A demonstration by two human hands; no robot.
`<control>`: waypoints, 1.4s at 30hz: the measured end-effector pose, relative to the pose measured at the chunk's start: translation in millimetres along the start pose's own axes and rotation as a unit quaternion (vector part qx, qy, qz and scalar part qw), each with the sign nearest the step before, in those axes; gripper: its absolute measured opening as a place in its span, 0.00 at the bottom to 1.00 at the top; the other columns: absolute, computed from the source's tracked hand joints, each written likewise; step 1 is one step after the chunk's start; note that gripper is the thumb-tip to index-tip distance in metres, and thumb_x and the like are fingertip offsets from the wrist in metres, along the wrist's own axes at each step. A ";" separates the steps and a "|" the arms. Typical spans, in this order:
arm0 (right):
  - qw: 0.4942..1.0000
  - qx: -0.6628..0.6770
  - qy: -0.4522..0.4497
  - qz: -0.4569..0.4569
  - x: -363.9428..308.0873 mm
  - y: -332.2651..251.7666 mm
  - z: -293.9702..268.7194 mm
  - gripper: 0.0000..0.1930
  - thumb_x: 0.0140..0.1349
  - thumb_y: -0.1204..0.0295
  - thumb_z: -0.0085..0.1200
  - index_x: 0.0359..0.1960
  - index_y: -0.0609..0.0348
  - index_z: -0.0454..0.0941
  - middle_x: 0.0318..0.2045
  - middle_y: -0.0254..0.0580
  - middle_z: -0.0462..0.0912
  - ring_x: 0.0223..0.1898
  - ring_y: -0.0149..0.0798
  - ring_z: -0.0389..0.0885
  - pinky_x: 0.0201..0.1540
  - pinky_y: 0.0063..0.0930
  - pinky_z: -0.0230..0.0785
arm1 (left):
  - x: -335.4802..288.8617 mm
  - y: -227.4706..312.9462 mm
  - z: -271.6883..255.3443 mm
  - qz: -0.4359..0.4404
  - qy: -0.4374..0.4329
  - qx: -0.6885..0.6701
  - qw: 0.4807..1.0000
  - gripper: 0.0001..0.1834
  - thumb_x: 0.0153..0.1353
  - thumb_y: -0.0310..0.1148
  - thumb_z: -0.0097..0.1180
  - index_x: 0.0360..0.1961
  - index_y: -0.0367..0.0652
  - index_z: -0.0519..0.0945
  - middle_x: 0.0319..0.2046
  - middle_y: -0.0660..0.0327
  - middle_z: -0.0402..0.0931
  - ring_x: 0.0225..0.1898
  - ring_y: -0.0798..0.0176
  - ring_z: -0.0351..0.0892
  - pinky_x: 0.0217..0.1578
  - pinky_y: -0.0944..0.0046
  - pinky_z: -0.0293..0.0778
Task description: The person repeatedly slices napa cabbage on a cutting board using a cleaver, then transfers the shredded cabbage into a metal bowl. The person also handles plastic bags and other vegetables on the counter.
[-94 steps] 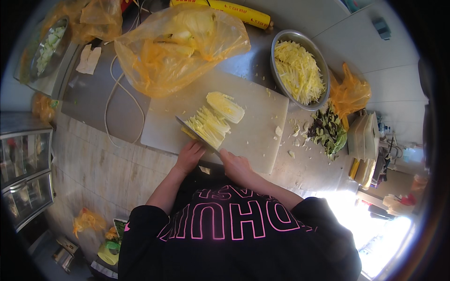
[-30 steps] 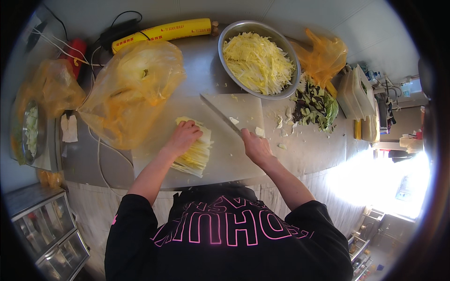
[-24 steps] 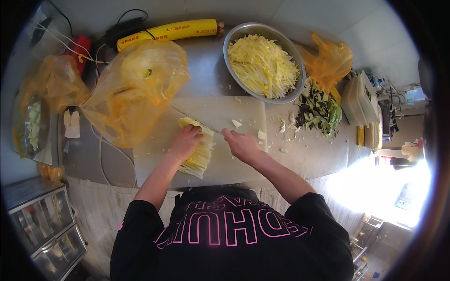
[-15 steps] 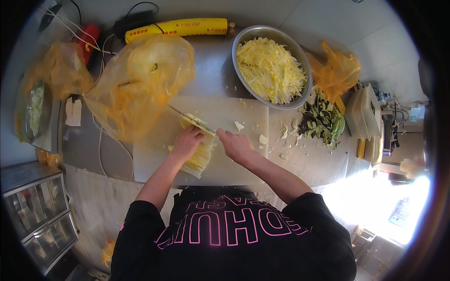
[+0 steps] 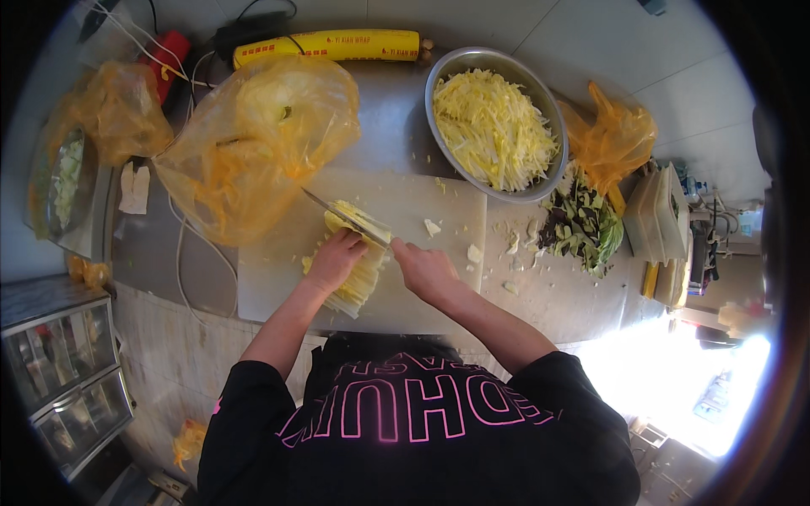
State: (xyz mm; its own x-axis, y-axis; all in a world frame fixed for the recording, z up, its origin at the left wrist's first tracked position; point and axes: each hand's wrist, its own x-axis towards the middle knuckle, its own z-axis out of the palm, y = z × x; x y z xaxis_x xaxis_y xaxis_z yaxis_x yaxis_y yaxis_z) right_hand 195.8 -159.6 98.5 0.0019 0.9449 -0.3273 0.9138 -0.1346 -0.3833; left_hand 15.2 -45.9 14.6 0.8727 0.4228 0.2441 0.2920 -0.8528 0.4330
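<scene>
On the white cutting board lies a stack of pale yellow cabbage leaves, probably napa cabbage. My left hand presses down on the stack with its fingers curled at the cut edge. My right hand is closed round the handle of a kitchen knife. The blade runs diagonally up and to the left, just beyond my left fingertips. Cut cabbage lies along the blade's far side. How deep the edge sits in the leaves is hidden.
A steel bowl of shredded cabbage stands at the back right, near dark green leaf trimmings. An orange plastic bag overlaps the board's far left. A yellow wrap roll lies behind. Cabbage scraps dot the board's right side.
The view has shifted slightly. The knife blade shows a little more of its flat side, and more cut cabbage shows beyond it. Both hands keep their grips.
</scene>
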 end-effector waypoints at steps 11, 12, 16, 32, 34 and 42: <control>0.999 0.033 -0.017 0.017 -1.2 2.5 9.0 0.10 0.57 0.77 0.43 0.42 0.58 0.63 0.33 0.51 0.80 0.32 0.55 0.81 0.33 0.48 0.73 | -5.2 1.0 1.6 -0.007 0.011 -0.024 1.000 0.11 0.47 0.26 0.53 0.34 0.44 0.79 0.38 0.64 0.75 0.45 0.57 0.74 0.41 0.60 0.75; 0.999 0.028 -0.018 0.013 -2.2 5.4 9.8 0.10 0.57 0.78 0.43 0.42 0.58 0.63 0.32 0.51 0.80 0.32 0.56 0.81 0.33 0.48 0.73 | -4.9 1.3 0.8 -0.005 0.007 -0.029 1.000 0.11 0.47 0.26 0.53 0.34 0.44 0.79 0.38 0.64 0.75 0.45 0.58 0.74 0.40 0.60 0.75; 0.999 0.027 -0.027 -0.008 -0.9 2.0 6.9 0.11 0.57 0.78 0.43 0.42 0.58 0.63 0.32 0.51 0.80 0.31 0.56 0.81 0.33 0.48 0.72 | -12.0 2.7 -0.7 -0.001 0.035 -0.007 0.999 0.09 0.48 0.26 0.53 0.32 0.44 0.80 0.36 0.64 0.75 0.44 0.58 0.74 0.39 0.61 0.75; 0.998 0.027 -0.062 -0.004 2.5 -1.9 6.6 0.09 0.57 0.77 0.43 0.40 0.59 0.64 0.31 0.53 0.81 0.33 0.56 0.81 0.34 0.49 0.71 | -22.0 7.8 5.6 -0.023 0.073 -0.005 0.997 0.07 0.46 0.27 0.53 0.29 0.46 0.78 0.34 0.66 0.74 0.40 0.61 0.75 0.36 0.63 0.76; 0.998 0.027 -0.051 -0.008 4.3 1.3 13.0 0.09 0.57 0.77 0.43 0.40 0.59 0.64 0.30 0.53 0.81 0.32 0.57 0.81 0.34 0.50 0.71 | -23.1 8.6 7.5 -0.026 0.077 -0.005 0.997 0.06 0.46 0.27 0.53 0.28 0.46 0.78 0.34 0.66 0.74 0.40 0.61 0.75 0.36 0.63 0.76; 0.999 0.034 -0.042 0.000 6.6 5.5 24.0 0.08 0.61 0.73 0.44 0.39 0.60 0.61 0.27 0.54 0.80 0.30 0.58 0.80 0.31 0.51 0.71 | -21.7 10.2 8.1 -0.035 0.060 -0.011 0.998 0.07 0.46 0.27 0.52 0.29 0.46 0.79 0.33 0.66 0.75 0.42 0.61 0.75 0.36 0.64 0.76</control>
State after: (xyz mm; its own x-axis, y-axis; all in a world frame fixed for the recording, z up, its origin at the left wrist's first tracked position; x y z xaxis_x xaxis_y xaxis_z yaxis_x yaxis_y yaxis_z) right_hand 191.1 -161.2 73.5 -0.0340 0.9170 -0.3974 0.8841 -0.1578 -0.4398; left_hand 2.3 -66.2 6.7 0.7966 0.5166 0.3139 0.3419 -0.8132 0.4710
